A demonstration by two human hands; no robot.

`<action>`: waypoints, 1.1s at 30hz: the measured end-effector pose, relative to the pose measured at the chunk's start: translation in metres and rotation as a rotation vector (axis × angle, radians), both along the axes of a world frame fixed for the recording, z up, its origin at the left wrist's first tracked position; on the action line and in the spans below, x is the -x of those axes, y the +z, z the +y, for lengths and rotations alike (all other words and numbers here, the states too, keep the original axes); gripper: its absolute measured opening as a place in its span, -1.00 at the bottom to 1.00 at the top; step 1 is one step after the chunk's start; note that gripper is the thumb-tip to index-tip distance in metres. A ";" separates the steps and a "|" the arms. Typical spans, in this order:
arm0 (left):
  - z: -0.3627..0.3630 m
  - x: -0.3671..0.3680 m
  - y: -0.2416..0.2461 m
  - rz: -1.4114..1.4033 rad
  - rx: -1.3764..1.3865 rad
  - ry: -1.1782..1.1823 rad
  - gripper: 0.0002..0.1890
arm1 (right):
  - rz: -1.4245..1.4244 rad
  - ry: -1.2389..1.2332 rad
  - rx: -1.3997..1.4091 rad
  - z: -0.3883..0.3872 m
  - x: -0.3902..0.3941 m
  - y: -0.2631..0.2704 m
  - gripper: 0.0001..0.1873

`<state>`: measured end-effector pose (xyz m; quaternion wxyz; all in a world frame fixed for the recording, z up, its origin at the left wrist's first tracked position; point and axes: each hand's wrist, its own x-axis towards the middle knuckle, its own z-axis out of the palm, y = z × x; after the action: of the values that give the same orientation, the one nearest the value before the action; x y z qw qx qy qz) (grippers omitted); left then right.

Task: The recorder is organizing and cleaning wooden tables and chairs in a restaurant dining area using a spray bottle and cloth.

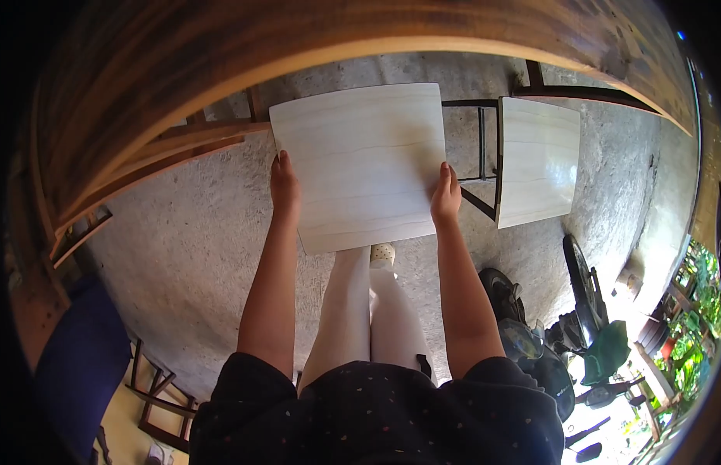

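Observation:
Between my two hands is a flat, pale rectangular board [360,168] with faint wavy grey lines, like a stone-look tabletop or tile. My left hand [285,185] grips its left edge, thumb on the upper face. At the right edge my right hand [446,195] grips in the same way. The fingers under the board are hidden. Just right of it stands a dark metal frame [482,142], partly covered by the board. A second pale panel [538,163] of similar look adjoins the frame's right side.
A large brown wooden surface [360,26] arches across the top of the view. Wooden beams [203,136] run at left. Rough concrete floor [180,232] lies below. Motorcycles [546,360] are parked at lower right near plants [695,325]. Dark blue cloth [84,366] is at lower left.

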<state>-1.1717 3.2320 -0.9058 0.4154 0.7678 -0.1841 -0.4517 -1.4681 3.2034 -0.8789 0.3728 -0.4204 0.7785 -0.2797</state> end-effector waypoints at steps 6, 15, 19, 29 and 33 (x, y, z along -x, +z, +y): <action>-0.008 -0.004 0.018 0.016 -0.112 -0.061 -0.35 | -0.081 0.057 -0.064 -0.007 0.000 0.008 -0.42; 0.037 0.006 0.020 -0.171 -0.039 -0.116 -0.40 | 0.061 0.232 -0.121 0.075 0.039 0.001 -0.51; 0.090 0.044 0.041 -0.734 -0.175 -0.251 -0.36 | 0.091 0.538 -0.148 0.183 0.113 -0.003 -0.53; 0.150 0.185 0.151 -0.903 -0.321 -0.480 -0.51 | -0.027 0.246 -0.794 0.459 0.265 0.098 -0.60; 0.087 0.254 0.172 -0.930 0.025 -0.570 -0.54 | -0.125 0.107 -0.650 0.552 0.311 0.071 -0.60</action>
<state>-1.4262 3.3194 -0.7335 0.1606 0.8013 -0.5545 -0.1569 -1.7792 3.7554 -0.8074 0.5486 -0.3017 0.7794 -0.0220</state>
